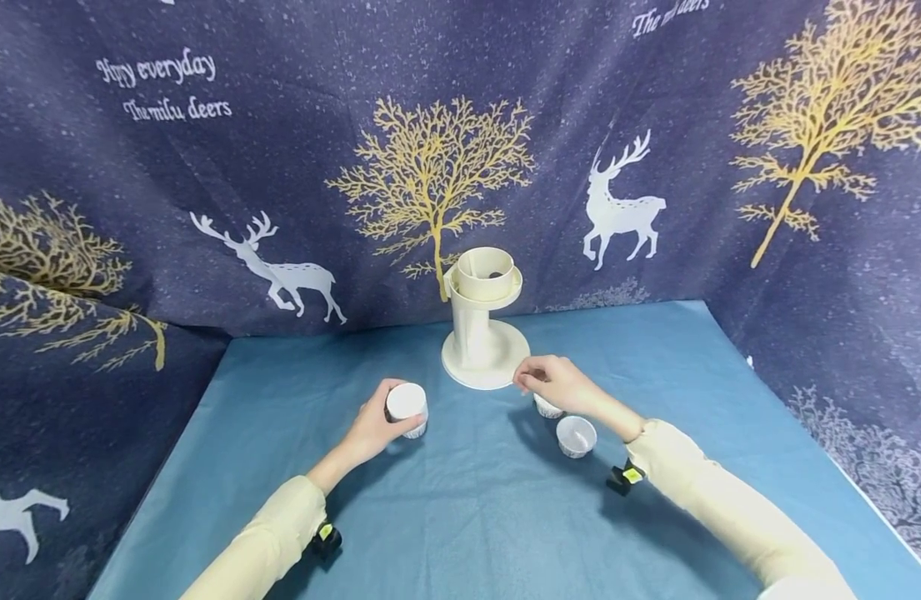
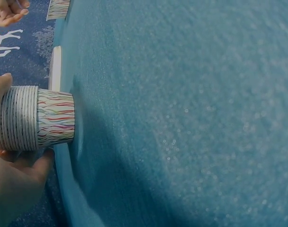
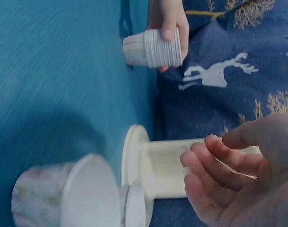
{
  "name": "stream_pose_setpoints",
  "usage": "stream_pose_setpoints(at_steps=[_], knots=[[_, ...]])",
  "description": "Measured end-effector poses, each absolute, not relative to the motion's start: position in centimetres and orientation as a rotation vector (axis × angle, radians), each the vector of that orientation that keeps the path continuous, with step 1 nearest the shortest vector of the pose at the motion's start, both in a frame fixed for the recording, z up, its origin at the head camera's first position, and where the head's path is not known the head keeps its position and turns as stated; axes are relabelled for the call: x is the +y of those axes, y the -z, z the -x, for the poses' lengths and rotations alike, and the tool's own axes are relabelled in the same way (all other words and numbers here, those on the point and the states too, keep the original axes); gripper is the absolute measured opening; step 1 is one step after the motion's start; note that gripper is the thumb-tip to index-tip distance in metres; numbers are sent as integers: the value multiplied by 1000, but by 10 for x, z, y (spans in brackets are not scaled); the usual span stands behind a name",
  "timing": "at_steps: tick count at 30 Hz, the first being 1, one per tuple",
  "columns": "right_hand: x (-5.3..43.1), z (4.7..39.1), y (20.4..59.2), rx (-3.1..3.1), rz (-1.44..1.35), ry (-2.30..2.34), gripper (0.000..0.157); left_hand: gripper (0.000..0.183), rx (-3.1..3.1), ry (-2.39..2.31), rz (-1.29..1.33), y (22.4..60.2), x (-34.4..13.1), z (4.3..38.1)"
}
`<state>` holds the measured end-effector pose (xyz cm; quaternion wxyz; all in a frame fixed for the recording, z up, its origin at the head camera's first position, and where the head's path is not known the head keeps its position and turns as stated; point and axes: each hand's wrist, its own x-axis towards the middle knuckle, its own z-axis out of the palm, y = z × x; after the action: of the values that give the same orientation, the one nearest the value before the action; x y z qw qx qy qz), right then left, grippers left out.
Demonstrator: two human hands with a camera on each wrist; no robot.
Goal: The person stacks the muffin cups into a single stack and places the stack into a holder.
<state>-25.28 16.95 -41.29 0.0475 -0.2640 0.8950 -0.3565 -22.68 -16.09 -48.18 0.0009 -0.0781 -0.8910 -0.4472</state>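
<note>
My left hand (image 1: 373,425) grips a nested stack of paper baking cups (image 2: 37,118), printed with thin colored wavy lines, fingers and thumb around its sides. In the left wrist view the stack lies sideways in frame, with many close rims. My right hand (image 1: 563,385) has loosely curled fingers with nothing between them in the right wrist view. It hovers over a single baking cup (image 1: 548,407), partly hidden beneath it. A second single cup (image 1: 576,437) stands nearer to me, its pale inside showing. Its patterned outside looks blurred in the right wrist view.
A cream plastic stand (image 1: 471,333) with a round base and a ring-shaped top (image 1: 486,275) stands at the back of the blue-covered table (image 1: 460,517). Something small and dark shows inside the ring. Behind hangs a dark blue curtain (image 1: 295,167) with deer and trees.
</note>
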Motion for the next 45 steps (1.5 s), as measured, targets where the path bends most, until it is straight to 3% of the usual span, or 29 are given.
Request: stream_pose_setpoints(at_steps=[19,23,32,45], knots=[[214,261,431,2767,794,1028,19,60,-2785,1448,230,483,-161,223],[217,262,434,2788,784,1043,27,60,-2778,1451,235,482,-161,224],[218,261,446,2812,772,850,67,60,-2774,1470,241,482,-162,225],[208,262,452,2873,522,752,73,61,-2787,1446,248,481,-161,225]])
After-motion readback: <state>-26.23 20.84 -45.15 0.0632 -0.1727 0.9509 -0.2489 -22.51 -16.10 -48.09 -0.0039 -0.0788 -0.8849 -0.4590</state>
